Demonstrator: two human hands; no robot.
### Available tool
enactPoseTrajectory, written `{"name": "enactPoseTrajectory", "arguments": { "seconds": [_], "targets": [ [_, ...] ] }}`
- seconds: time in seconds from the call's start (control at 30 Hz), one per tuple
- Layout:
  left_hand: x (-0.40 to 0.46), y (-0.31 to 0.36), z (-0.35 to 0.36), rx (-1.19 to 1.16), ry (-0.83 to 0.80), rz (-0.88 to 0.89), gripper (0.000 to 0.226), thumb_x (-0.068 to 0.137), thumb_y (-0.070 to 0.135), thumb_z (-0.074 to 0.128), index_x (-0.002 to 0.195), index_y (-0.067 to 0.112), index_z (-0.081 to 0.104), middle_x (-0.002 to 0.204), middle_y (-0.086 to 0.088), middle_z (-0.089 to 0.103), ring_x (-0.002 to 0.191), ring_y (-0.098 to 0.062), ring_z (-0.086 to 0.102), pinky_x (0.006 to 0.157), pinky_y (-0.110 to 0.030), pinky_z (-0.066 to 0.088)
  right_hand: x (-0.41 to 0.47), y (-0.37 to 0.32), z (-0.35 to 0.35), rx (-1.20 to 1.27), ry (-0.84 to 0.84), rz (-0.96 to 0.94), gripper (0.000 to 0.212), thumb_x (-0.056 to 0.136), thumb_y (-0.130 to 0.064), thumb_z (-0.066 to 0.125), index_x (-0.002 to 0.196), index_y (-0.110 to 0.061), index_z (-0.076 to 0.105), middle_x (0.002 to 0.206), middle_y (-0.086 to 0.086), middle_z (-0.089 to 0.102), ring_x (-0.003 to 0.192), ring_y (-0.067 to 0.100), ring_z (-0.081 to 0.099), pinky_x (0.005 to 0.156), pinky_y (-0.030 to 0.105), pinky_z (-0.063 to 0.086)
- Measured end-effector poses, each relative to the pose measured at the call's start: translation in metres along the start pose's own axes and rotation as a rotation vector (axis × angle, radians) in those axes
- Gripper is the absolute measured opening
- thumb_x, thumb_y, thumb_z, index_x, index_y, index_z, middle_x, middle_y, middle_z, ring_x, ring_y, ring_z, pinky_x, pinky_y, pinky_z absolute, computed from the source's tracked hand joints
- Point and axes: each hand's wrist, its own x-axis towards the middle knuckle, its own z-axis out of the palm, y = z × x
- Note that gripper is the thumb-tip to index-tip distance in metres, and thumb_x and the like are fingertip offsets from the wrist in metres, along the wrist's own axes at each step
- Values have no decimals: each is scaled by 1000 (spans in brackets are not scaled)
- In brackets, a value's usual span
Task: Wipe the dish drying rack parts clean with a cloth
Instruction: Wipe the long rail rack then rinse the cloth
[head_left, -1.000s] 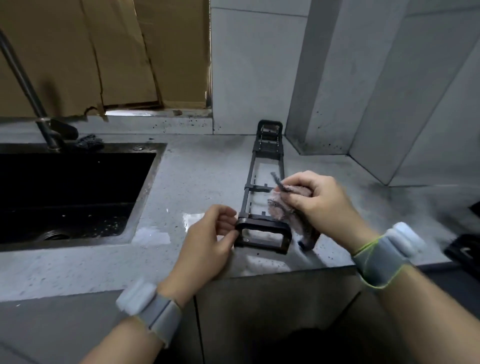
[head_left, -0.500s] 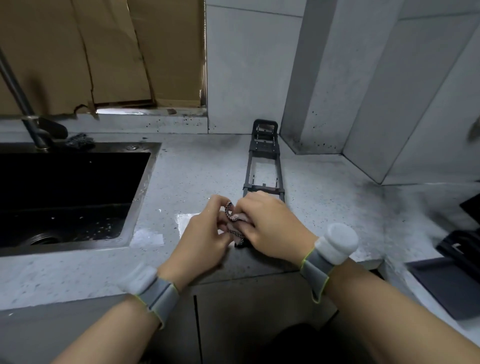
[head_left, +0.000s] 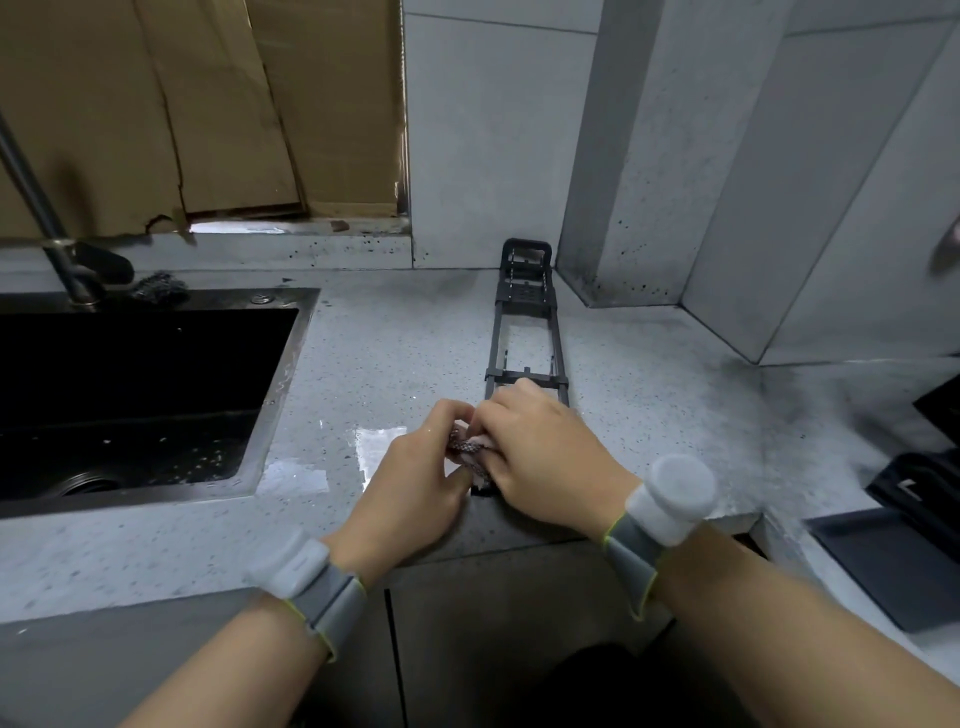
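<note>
Your right hand (head_left: 540, 457) was curled around the crumpled pink-and-grey patterned cloth (head_left: 470, 451), pressing it onto the near end of the long, narrow black plastic rack frame (head_left: 524, 332). Your left hand (head_left: 421, 480) pinched the cloth's other side, so both hands met over that end, which they hid. The frame lay flat on the speckled grey stone counter (head_left: 395, 353), its far end close to the tiled wall. Wiping looked under way on the near end only; I could not tell how clean the rest was. Other dark rack parts (head_left: 914, 519) at the right probably waited their turn.
</note>
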Motion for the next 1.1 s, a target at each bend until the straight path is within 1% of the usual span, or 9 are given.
{"name": "enactPoseTrajectory", "arguments": {
  "seconds": [0.17, 0.23, 0.3, 0.5, 0.63, 0.83, 0.9, 0.97, 1.1],
  "targets": [
    [-1, 4, 1, 8, -16, 5, 46, 81, -2, 63, 112, 29, 48, 90, 12, 69, 89, -1, 64, 78, -20, 47, -9, 9, 3, 117, 58, 36, 13, 87, -14, 65, 100, -15, 69, 95, -4, 61, 93, 16, 47, 82, 27, 39],
    [-2, 6, 3, 38, -24, 27, 44, 85, 2, 65, 110, 32, 46, 91, 13, 66, 90, -1, 61, 77, -13, 43, -20, 18, -1, 184, 103, 70, 13, 85, -11, 68, 97, -16, 71, 88, -13, 54, 88, 8, 43, 78, 16, 33],
    [-2, 6, 4, 54, -16, 50, 42, 87, 4, 68, 106, 34, 46, 88, 16, 62, 90, -1, 58, 76, -6, 39, -32, 29, -6, 223, 147, 104, 12, 83, -10, 70, 94, -16, 72, 84, -18, 49, 85, 5, 41, 75, 12, 32],
    [-3, 6, 3, 122, -5, 82, 34, 89, 9, 70, 100, 35, 52, 92, 13, 64, 89, -3, 60, 76, -4, 38, -62, 47, -10, 297, 240, 193, 19, 81, -5, 74, 95, -19, 73, 85, -11, 59, 86, 8, 51, 73, 12, 34],
    [-3, 7, 4, 112, 6, 65, 35, 88, 9, 72, 97, 37, 52, 88, 16, 63, 88, -1, 60, 77, -4, 38, -72, 47, -9, 309, 275, 229, 23, 81, -2, 71, 95, -20, 71, 86, -19, 57, 84, 1, 52, 71, 9, 34],
    [-5, 9, 5, 104, 20, 36, 37, 87, 8, 72, 95, 38, 52, 85, 16, 64, 88, 3, 60, 76, -3, 39, -91, 53, -9, 204, 249, 315, 18, 82, -2, 68, 88, -19, 67, 79, -20, 53, 78, -2, 49, 66, 11, 33],
    [-5, 10, 5, 105, 33, 25, 36, 87, 7, 72, 95, 36, 53, 85, 15, 64, 87, 3, 61, 75, -3, 39, -102, 51, -6, 183, 231, 349, 17, 82, -5, 70, 87, -20, 66, 79, -18, 55, 77, 2, 50, 67, 21, 37],
    [-5, 10, 5, 101, 48, 6, 34, 87, 7, 72, 96, 34, 54, 85, 14, 65, 85, 2, 62, 75, -2, 39, -111, 40, -4, 198, 306, 373, 17, 82, -6, 72, 89, -19, 64, 83, -12, 57, 79, 7, 53, 68, 26, 42],
    [-7, 12, 11, 95, 83, -12, 29, 87, 7, 72, 98, 30, 58, 86, 13, 65, 85, -2, 64, 74, -4, 41, -110, 10, -2, 235, 540, 312, 22, 79, 5, 71, 94, -9, 65, 97, -5, 48, 91, -7, 52, 74, 4, 41]
  ]
}}
